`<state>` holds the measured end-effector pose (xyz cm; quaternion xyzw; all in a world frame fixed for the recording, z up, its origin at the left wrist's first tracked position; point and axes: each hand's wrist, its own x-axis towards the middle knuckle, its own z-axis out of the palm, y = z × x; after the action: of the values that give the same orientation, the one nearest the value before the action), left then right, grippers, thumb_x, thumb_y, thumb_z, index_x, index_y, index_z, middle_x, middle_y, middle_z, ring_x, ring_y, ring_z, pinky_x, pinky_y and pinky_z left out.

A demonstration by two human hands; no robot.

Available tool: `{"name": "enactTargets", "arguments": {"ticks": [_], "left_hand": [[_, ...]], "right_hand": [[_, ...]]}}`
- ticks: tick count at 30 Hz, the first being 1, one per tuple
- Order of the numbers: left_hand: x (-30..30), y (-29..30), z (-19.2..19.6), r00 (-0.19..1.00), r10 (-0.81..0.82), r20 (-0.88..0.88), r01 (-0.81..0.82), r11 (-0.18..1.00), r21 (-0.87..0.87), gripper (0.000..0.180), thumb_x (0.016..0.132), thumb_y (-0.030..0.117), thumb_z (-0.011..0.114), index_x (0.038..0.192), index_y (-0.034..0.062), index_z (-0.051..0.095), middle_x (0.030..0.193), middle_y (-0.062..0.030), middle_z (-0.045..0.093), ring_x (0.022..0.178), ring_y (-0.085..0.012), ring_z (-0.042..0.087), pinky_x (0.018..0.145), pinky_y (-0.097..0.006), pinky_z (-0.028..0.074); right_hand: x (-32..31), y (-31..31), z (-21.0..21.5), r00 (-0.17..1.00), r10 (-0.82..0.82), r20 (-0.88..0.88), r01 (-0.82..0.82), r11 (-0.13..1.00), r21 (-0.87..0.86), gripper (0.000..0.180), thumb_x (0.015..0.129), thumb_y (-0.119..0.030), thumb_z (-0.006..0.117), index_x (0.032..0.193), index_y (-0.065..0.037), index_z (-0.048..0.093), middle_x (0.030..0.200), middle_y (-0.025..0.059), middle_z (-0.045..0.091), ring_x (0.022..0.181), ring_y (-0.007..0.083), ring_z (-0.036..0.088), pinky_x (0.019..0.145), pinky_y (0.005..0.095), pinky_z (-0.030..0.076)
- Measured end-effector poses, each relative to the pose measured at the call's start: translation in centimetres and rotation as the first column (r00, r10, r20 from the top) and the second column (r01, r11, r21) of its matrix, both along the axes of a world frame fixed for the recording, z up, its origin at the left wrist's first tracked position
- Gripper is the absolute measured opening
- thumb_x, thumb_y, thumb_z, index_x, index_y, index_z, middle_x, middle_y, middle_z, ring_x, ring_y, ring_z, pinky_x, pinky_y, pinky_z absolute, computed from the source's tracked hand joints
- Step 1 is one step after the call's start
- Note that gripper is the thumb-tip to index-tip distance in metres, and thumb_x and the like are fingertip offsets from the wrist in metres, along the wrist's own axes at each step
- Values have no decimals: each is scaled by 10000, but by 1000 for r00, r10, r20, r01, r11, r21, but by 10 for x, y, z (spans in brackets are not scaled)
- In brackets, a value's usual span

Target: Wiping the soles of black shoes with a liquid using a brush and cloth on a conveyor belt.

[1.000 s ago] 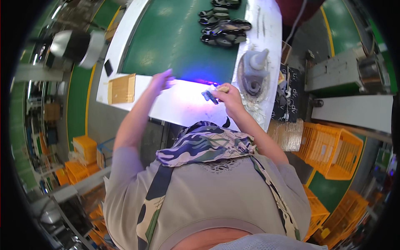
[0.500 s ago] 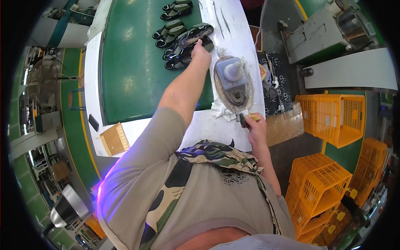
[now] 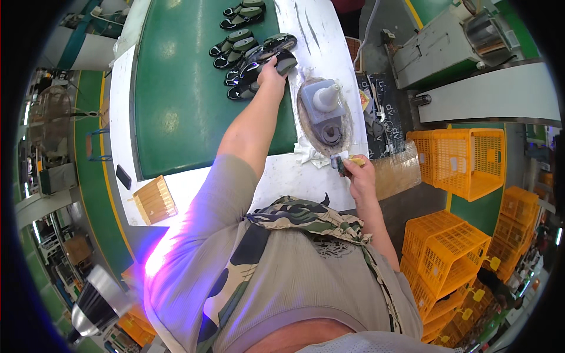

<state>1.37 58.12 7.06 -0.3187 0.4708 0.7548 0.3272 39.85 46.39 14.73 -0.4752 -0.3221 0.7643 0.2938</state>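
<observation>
My left hand [image 3: 270, 72], arm stretched far forward, is closed on a glossy black shoe [image 3: 285, 62] at the right edge of the green belt [image 3: 188, 112]. Against that shoe lie other black shoes [image 3: 242, 91], partly overlapping. Close to the table's near right part, my right hand [image 3: 361, 172] pinches a small brush-like tool with yellow and dark parts [image 3: 353, 160]; its exact kind is unclear. Just beyond that hand, an oval tray [image 3: 303, 109] with a crusted rim holds a bluish container with a white-nozzled bottle [image 3: 327, 99] and a round dark opening.
More black shoes with green inserts [image 3: 233, 47] stand farther up the belt. A phone [image 3: 123, 176] and a wooden block [image 3: 154, 200] lie on the white table's left corner. Orange crates [image 3: 459, 159] stand on the right; a lamp-like metal device [image 3: 97, 303] is at lower left.
My left hand has drawn slightly left and the shoe under it shows more of its heel end. My right hand stays near the tray with the tool. The whole view has shifted a little.
</observation>
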Motion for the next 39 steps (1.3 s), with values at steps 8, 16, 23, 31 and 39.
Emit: {"name": "enactTargets", "arguments": {"ticks": [8, 16, 23, 31, 39], "left_hand": [[14, -185, 79, 759, -286, -585, 575, 715, 398, 460, 820, 36, 684, 1250, 30, 519, 1185, -122, 622, 1124, -277, 604, 972, -496, 490], [56, -345, 159, -500, -525, -688, 51, 776, -629, 584, 640, 114, 878, 1139, 18, 591, 1091, -120, 652, 1004, -251, 646, 905, -353, 526], [94, -411, 226, -713, -493, -498, -262, 847, -462, 495, 699, 41, 800, 1119, 10, 541, 1088, -185, 617, 985, -349, 647, 853, -414, 549], [111, -452, 235, -646, -611, -458, -402, 782, -476, 463, 696, -4, 740, 1118, -16, 549, 1091, -206, 619, 979, -366, 642, 844, -429, 541], [116, -460, 234, -437, -807, -396, -469, 581, -666, 491, 655, -12, 734, 1117, 1, 570, 1127, -172, 628, 1011, -345, 623, 850, -404, 515]], "right_hand": [[-15, 6, 13, 998, 49, -28, -46, 994, 99, 202, 810, -72, 743, 911, -60, 568, 736, 15, 597, 581, 103, 536, 541, 254, 465], [-127, 15, 87, 916, 394, -75, -340, 862, 376, 204, 772, -13, 735, 897, -40, 576, 792, 20, 588, 681, 104, 569, 590, 253, 476], [-211, -58, 134, 652, 697, -297, -509, 693, 510, 215, 773, 5, 748, 881, -32, 566, 778, 0, 567, 707, 100, 564, 642, 266, 491], [-226, -108, 139, 443, 794, -416, -623, 607, 494, 163, 787, 49, 694, 856, -10, 559, 810, 42, 589, 700, 129, 594, 645, 279, 511], [-224, -116, 148, 343, 823, -453, -682, 550, 482, 172, 774, 72, 687, 819, -30, 556, 789, 5, 559, 735, 97, 566, 683, 253, 492]]}}
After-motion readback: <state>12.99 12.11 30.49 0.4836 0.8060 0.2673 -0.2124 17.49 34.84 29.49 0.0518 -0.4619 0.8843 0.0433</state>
